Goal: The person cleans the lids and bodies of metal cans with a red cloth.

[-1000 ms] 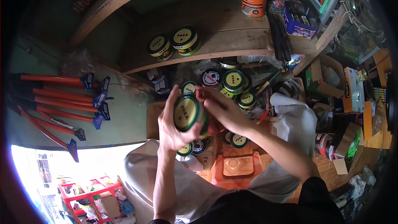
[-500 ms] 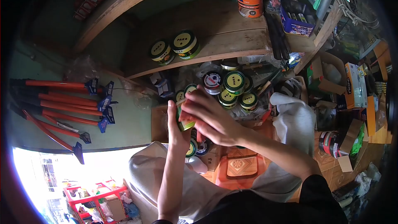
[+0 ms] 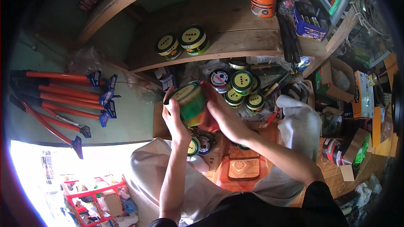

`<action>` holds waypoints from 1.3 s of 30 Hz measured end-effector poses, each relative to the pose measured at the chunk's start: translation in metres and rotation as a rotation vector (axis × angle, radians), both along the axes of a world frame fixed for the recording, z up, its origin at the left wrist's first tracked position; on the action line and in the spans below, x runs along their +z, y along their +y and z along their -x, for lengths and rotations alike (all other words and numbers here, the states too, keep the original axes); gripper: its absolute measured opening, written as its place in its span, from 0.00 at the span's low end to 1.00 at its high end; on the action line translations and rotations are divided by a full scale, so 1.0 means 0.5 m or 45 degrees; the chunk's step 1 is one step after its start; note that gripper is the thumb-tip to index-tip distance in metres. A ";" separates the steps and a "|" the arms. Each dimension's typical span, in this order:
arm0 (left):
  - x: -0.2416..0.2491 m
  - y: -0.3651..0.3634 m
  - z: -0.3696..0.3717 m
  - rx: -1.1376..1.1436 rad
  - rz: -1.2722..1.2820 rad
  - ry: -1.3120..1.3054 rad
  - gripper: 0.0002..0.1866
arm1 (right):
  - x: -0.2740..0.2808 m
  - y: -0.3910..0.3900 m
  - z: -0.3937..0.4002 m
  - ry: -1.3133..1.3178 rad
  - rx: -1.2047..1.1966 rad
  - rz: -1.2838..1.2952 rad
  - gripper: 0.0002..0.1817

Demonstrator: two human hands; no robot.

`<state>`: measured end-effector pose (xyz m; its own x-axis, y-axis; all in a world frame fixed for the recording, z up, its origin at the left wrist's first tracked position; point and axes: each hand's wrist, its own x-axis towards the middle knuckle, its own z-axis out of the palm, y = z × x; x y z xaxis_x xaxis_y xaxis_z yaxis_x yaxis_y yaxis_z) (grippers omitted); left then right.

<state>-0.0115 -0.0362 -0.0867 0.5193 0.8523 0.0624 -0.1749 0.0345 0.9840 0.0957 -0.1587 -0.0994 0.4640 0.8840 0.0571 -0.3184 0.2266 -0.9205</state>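
Observation:
A green can with a pale yellow lid (image 3: 186,103) is held up in front of me, tilted and somewhat blurred. My left hand (image 3: 174,120) is wrapped round its left side. On the can's right side my right hand (image 3: 219,110) presses a red cloth (image 3: 208,122) against it; some of those fingers are hidden. Below the held can, more cans (image 3: 205,144) stand in a cardboard box. Just beyond my right hand is a stacked group of green cans (image 3: 242,82) and a white-lidded can (image 3: 219,79).
Two green cans (image 3: 193,40) and an orange can (image 3: 263,2) stand on the wooden shelf (image 3: 235,38). Orange-handled tools (image 3: 69,96) hang along the left wall. A red plastic stool (image 3: 243,172) is between my knees. Cardboard boxes (image 3: 362,88) crowd the right side.
The held can has come up and turned, so its lid and green side now show. My right hand has shifted from over it to its right side, with the red cloth more visible.

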 end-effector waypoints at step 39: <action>-0.023 -0.027 0.007 -0.122 0.058 -0.024 0.37 | -0.021 0.014 -0.003 0.248 -0.088 -0.027 0.31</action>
<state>-0.0150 -0.0500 -0.0979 0.5975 0.8011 0.0353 -0.1871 0.0965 0.9776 0.0971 -0.1520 -0.1101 0.5277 0.8491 -0.0216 -0.4728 0.2726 -0.8379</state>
